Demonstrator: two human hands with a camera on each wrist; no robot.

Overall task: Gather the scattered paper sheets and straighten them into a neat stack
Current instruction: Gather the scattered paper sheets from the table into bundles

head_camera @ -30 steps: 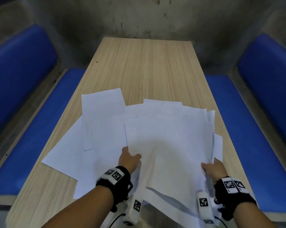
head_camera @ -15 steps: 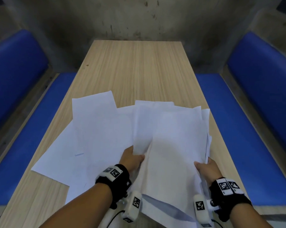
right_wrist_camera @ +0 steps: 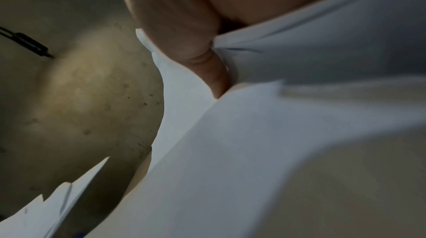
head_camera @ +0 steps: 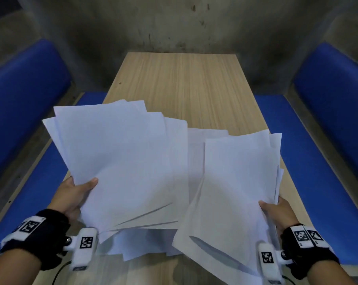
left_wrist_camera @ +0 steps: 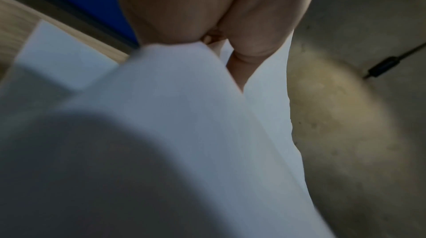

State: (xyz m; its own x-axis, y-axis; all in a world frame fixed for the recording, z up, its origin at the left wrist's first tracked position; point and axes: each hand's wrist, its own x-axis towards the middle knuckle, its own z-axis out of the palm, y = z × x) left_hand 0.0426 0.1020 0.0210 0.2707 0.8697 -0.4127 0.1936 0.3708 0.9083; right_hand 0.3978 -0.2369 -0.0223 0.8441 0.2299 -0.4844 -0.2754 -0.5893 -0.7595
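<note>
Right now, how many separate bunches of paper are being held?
2. The left bunch is gripped by the left hand; the right bunch by the right hand. More sheets may lie hidden beneath on the table.

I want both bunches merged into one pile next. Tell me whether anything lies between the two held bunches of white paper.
Nothing visible. The left hand grips one fanned bunch of white sheets, the right hand grips the other bunch. Their inner edges already overlap above the light wooden table.
</note>
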